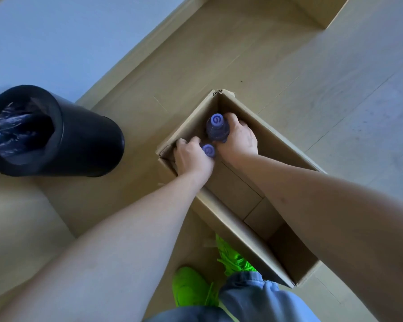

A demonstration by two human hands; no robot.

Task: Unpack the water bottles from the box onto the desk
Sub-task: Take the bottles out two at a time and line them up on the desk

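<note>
Floor box: each hand gripping a bottle.

Brown cardboard box; two bottles with purple-blue caps bearing a pale swirl; black bin at left; neon-green shoes and blue jeans at the bottom.

I can't read any text or numbers from here. Only marking I see is a swirl logo, maybe a "G", on both bottle caps: far cap and near cap. Box walls show no print.
</note>
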